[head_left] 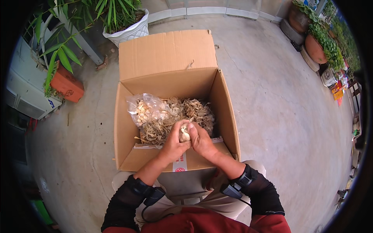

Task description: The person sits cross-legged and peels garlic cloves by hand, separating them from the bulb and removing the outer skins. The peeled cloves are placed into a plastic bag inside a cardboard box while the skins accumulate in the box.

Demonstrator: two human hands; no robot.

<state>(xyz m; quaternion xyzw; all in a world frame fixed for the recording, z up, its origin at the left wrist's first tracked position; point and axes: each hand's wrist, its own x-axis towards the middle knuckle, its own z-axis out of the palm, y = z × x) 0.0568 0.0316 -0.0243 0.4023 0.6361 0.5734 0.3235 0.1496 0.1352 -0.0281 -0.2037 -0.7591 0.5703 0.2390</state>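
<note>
Between my two hands is a whitish garlic bulb (pixel 184 133), held over the near side of an open cardboard box (pixel 167 54). My left hand (pixel 175 139) curls around the bulb's left side. From the right, my right hand (pixel 201 139) grips it, the thumb lying across its top. Inside the box, a clear plastic bag (pixel 156 102) holds loose garlic cloves (pixel 142 112). Bundles of dried garlic with stalks and roots (pixel 196 110) lie at the right, and another dry tangled bundle (pixel 154 132) sits nearer, left of my hands. Fingers hide part of the bulb.
The box's far flap stands up; its near flap (pixel 198 161) carries printed tape. Beyond the box is a white planter (pixel 128 33). A terracotta pot (pixel 67 83) and an air-conditioner unit (pixel 26 96) stand left. More clay pots (pixel 316 49) line the far right of the concrete floor (pixel 279 116).
</note>
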